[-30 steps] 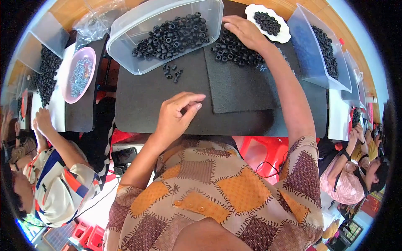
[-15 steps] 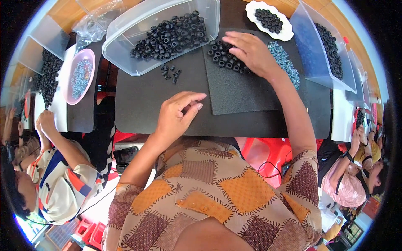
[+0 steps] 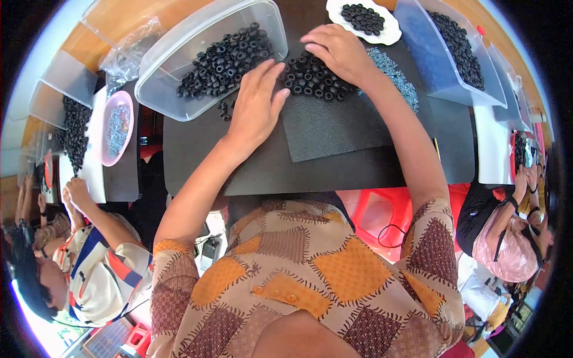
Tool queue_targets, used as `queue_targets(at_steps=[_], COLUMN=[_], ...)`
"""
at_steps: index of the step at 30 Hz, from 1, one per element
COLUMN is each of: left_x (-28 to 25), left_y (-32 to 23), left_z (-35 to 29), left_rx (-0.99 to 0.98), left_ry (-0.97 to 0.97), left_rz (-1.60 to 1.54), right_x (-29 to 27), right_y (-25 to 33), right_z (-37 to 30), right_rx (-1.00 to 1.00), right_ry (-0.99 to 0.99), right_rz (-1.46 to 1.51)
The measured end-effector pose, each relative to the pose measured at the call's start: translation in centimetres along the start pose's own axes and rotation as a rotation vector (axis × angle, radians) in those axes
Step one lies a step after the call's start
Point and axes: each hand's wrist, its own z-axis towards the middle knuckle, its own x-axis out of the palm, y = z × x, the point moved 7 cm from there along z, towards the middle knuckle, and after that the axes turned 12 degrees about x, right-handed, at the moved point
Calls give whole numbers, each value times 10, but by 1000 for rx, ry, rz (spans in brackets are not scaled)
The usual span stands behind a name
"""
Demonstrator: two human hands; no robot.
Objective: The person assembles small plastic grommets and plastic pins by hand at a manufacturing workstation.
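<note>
My left hand [image 3: 255, 113] reaches up beside the front right corner of a clear plastic bin [image 3: 156, 100], fingers stretched and thumb apart, with nothing seen in it. Inside the bin lies a heap of small black ring-shaped parts [image 3: 224, 64]. More black rings [image 3: 318, 79] are spread along the far edge of a dark grey foam mat [image 3: 325, 125]. My right hand [image 3: 343, 55] hovers over their far side, its fingers extended and curving to the left; what lies under the palm is hidden. A few loose black pieces [image 3: 224, 110] sit partly behind my left hand.
Small blue-grey pieces [image 3: 394, 77] lie right of my right hand. Beyond are a white scalloped plate [image 3: 391, 31] of black rings and a blue-tinted bin [image 3: 441, 74]. At left stands a pink oval dish [image 3: 107, 152]. People work at tables on both sides.
My left hand has moved forward from the table's near part to the bin's corner and its fingers have straightened. My right hand stays over the rings. The whole view has shifted slightly.
</note>
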Motion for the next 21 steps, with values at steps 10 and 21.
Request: queue_targets(at_steps=[10,21], left_x=[18,7], left_y=[5,6], left_z=[12,4], left_rx=[-9,-43], left_ry=[6,-142], left_rz=[-24,-250], right_x=[52,43], right_y=[-3,2], right_z=[31,23], right_rx=[100,250], right_ry=[377,598], right_rz=[176,386])
